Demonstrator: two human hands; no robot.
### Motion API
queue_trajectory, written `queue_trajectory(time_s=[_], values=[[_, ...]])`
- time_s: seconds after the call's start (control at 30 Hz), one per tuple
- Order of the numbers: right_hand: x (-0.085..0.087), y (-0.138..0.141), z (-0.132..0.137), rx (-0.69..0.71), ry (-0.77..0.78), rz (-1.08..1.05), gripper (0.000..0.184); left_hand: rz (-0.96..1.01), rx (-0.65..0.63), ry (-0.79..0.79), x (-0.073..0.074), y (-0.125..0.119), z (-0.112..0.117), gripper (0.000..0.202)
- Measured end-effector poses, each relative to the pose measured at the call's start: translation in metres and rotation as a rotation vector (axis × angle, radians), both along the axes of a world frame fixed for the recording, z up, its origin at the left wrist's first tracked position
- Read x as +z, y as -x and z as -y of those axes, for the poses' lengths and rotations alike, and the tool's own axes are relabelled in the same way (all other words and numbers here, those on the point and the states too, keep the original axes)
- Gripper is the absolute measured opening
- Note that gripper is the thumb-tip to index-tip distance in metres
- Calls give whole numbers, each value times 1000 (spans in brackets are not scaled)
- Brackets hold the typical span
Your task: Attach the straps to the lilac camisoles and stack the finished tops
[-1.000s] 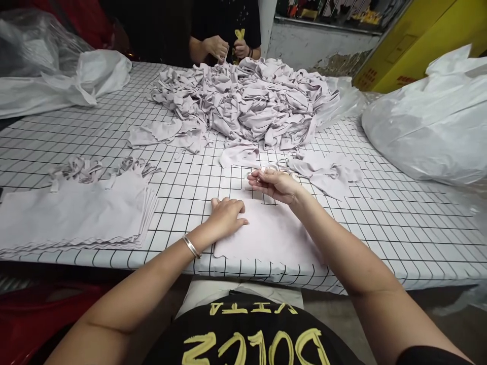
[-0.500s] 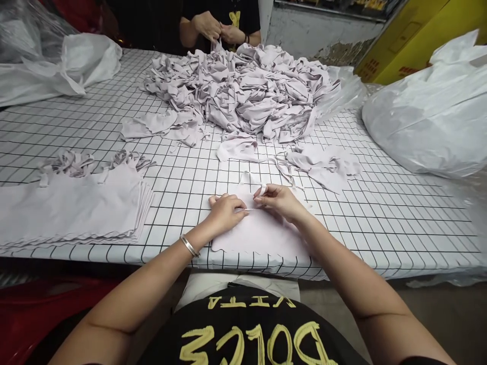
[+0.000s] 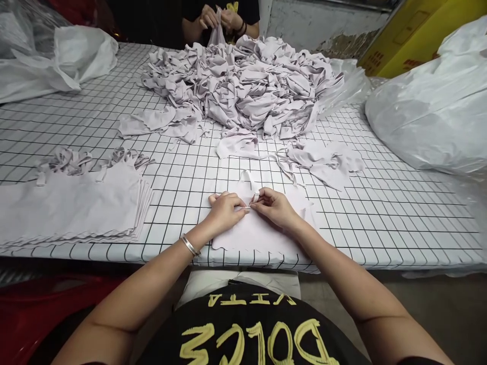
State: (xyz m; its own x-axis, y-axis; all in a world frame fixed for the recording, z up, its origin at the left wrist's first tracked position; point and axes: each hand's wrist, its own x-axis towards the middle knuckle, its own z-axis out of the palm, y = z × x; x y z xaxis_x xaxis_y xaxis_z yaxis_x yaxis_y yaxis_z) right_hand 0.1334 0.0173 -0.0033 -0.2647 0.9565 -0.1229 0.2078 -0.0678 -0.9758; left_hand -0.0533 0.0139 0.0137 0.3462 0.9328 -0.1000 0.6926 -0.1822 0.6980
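Observation:
A pale pink strappy garment (image 3: 258,235) lies flat at the table's near edge, in front of me. My left hand (image 3: 228,210) rests on its left side, thumb and fingers pinching the fabric near the top edge. Close beside it, my right hand (image 3: 274,207) pinches the same edge, the fingertips of both hands almost touching. A thin strap (image 3: 249,181) of the garment loops up beyond my hands, and a small pale piece shows by my right fingers. Exactly what lies between the fingertips is too small to make out.
A stack of flat matching garments (image 3: 76,208) lies to the left. Beyond my hands is a big heap of crumpled ones (image 3: 243,91), with loose pieces (image 3: 323,159) before it. White plastic bags (image 3: 437,106) stand right. Across the table (image 3: 182,213), a person's hands (image 3: 218,19) hold fabric.
My right hand has moved slightly left and down, closer to my left fingertips. My left hand stays in place. The person across has lifted a piece of fabric from the heap.

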Motion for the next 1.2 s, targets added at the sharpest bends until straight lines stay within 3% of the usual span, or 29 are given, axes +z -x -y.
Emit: queue_trajectory(time_s=[0.53,0.97,1.2], values=[[-7,8,7,-1,-221,61,11,-10,13,-47,-9,-1,0,17],[-8,4,7,-56,-156,1,14,34,34,-12,-7,-1,0,12],[-14,5,10,-54,-237,57,10,18,39,-13,-6,-2,-1,12]])
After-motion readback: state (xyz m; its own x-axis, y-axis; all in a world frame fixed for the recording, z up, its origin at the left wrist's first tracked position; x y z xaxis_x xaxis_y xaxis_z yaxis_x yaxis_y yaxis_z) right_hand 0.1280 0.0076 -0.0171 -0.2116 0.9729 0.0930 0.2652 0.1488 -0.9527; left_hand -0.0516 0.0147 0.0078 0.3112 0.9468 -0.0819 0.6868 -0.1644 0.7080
